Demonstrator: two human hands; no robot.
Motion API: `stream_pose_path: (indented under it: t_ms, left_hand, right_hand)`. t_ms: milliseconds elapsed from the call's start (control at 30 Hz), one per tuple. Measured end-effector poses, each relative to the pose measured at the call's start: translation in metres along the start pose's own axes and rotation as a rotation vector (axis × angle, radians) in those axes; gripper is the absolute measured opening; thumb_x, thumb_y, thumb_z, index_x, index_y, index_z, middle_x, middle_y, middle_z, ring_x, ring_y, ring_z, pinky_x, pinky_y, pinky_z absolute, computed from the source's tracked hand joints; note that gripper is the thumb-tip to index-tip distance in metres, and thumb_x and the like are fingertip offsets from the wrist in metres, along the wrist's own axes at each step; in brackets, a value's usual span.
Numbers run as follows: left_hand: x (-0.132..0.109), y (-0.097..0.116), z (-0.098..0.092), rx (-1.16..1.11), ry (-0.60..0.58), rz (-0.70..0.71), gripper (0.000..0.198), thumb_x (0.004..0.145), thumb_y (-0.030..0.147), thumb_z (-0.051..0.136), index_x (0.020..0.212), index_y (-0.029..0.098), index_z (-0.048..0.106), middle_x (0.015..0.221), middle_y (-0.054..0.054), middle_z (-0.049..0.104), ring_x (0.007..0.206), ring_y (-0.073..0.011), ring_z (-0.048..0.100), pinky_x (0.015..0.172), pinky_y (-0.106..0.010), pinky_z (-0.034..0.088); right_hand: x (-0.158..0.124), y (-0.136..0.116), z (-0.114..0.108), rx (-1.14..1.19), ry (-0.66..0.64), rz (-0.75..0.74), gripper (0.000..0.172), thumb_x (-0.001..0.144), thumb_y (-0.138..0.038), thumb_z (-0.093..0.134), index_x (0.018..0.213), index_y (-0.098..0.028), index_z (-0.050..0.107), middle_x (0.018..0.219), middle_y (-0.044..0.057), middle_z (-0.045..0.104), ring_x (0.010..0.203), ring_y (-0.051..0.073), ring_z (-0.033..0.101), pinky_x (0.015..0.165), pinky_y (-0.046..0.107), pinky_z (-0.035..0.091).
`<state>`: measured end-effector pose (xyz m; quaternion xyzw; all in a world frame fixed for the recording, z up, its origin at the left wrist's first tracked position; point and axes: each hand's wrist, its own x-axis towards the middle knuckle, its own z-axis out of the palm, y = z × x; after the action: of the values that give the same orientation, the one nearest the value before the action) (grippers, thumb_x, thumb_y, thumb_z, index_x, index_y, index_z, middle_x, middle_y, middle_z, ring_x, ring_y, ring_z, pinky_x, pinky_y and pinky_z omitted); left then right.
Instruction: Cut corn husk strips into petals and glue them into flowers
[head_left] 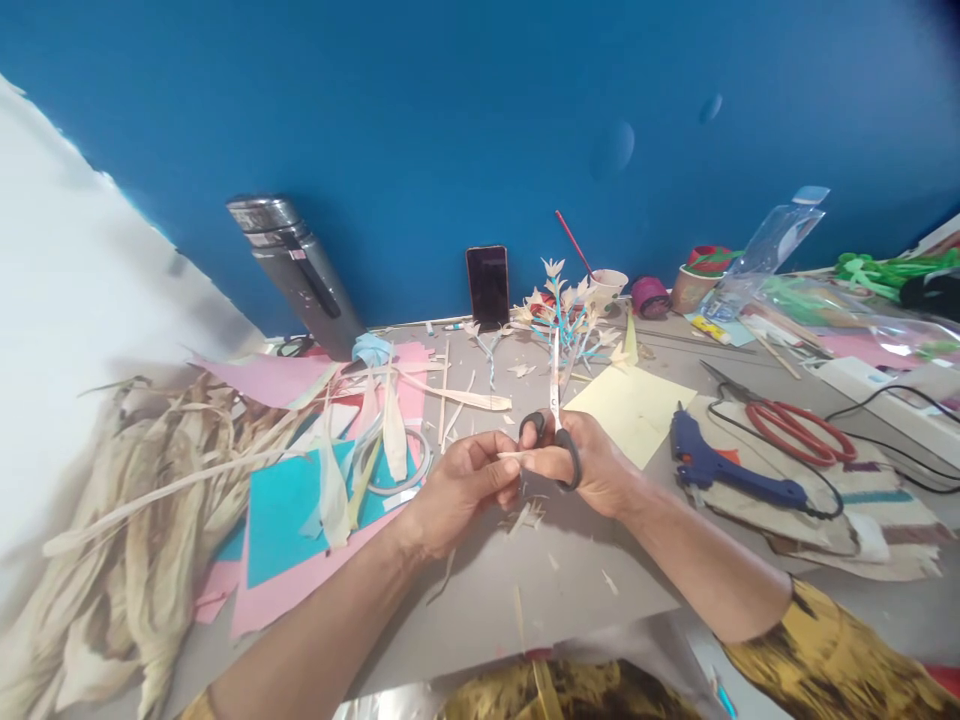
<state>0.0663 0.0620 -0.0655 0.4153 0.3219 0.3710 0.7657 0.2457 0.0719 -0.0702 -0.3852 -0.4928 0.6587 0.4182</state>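
My right hand point(592, 465) is closed through the black handles of a small pair of scissors point(556, 425), whose blades point away from me. My left hand point(465, 480) pinches a thin pale strip of dried husk point(516, 456) and holds it against the scissors. Small husk cuttings point(529, 515) lie on the grey table point(525, 580) right under both hands. Beyond the scissors stands a small husk and blue straw flower piece point(564, 315).
A pile of dried corn husks point(142, 500) fills the left, beside pink and teal paper sheets point(285, 510). A blue glue gun point(720, 470) and red scissors point(795, 430) lie at the right. A steel flask point(300, 270), a phone point(487, 285) and cups point(607, 285) line the blue wall.
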Motion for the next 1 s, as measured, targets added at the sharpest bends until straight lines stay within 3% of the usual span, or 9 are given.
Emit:
stream_pose_path:
  t_ms: [267, 367, 467, 633, 767, 867, 1000]
  left_hand:
    - [0.001, 0.006, -0.011, 0.026, -0.175, -0.054, 0.038, 0.071, 0.041, 0.082, 0.070, 0.018, 0.052, 0.060, -0.001, 0.057, 0.056, -0.0125, 0.049, 0.061, -0.027, 0.037]
    - [0.000, 0.009, -0.012, -0.010, -0.216, -0.066, 0.041, 0.071, 0.052, 0.078, 0.074, 0.018, 0.056, 0.069, -0.005, 0.060, 0.062, -0.0166, 0.055, 0.063, -0.030, 0.041]
    - [0.001, 0.009, -0.009, -0.011, -0.177, -0.042, 0.048, 0.065, 0.059, 0.078, 0.081, 0.017, 0.061, 0.073, -0.006, 0.061, 0.066, -0.0186, 0.057, 0.065, -0.031, 0.043]
    - [0.002, 0.003, -0.007, 0.125, -0.041, -0.032, 0.032, 0.071, 0.037, 0.081, 0.069, 0.017, 0.056, 0.061, -0.002, 0.060, 0.059, -0.0132, 0.052, 0.064, -0.026, 0.037]
    - [0.002, 0.003, -0.010, 0.101, -0.115, -0.032, 0.034, 0.069, 0.033, 0.083, 0.064, 0.017, 0.052, 0.064, -0.004, 0.063, 0.063, -0.0144, 0.054, 0.066, -0.027, 0.039]
    - [0.001, 0.006, -0.010, 0.015, -0.198, -0.031, 0.035, 0.065, 0.036, 0.085, 0.073, 0.018, 0.056, 0.072, -0.006, 0.066, 0.066, -0.0167, 0.056, 0.068, -0.029, 0.041]
    - [0.000, 0.006, -0.007, 0.026, -0.123, -0.026, 0.030, 0.071, 0.036, 0.082, 0.077, 0.016, 0.060, 0.068, -0.005, 0.065, 0.064, -0.0153, 0.056, 0.067, -0.029, 0.041]
  right_hand:
    - [-0.004, -0.005, 0.003, 0.081, -0.107, 0.036, 0.034, 0.064, -0.032, 0.084, 0.081, -0.019, 0.057, 0.066, 0.001, 0.069, 0.059, 0.019, 0.068, 0.057, 0.027, 0.048]
    - [-0.003, -0.006, 0.003, 0.097, -0.123, 0.020, 0.032, 0.068, -0.035, 0.082, 0.080, -0.019, 0.057, 0.066, 0.003, 0.070, 0.061, 0.022, 0.070, 0.060, 0.031, 0.050]
    - [-0.003, -0.008, 0.003, 0.105, -0.146, 0.007, 0.031, 0.069, -0.035, 0.081, 0.080, -0.019, 0.056, 0.064, 0.002, 0.070, 0.058, 0.022, 0.069, 0.064, 0.034, 0.051]
    - [-0.003, -0.007, 0.004, 0.049, -0.140, 0.013, 0.028, 0.068, -0.031, 0.080, 0.081, -0.019, 0.057, 0.064, 0.002, 0.071, 0.060, 0.019, 0.067, 0.059, 0.027, 0.047]
    - [-0.004, -0.004, 0.003, 0.063, -0.145, 0.027, 0.027, 0.070, -0.030, 0.079, 0.082, -0.019, 0.057, 0.063, 0.002, 0.071, 0.059, 0.020, 0.068, 0.058, 0.027, 0.047]
    - [-0.004, -0.005, 0.002, 0.089, -0.152, 0.024, 0.027, 0.071, -0.029, 0.078, 0.081, -0.019, 0.055, 0.060, 0.001, 0.069, 0.057, 0.020, 0.067, 0.057, 0.028, 0.048]
    - [-0.005, -0.007, 0.001, 0.091, -0.165, 0.019, 0.028, 0.071, -0.028, 0.079, 0.082, -0.019, 0.055, 0.063, 0.002, 0.071, 0.058, 0.019, 0.067, 0.058, 0.027, 0.047]
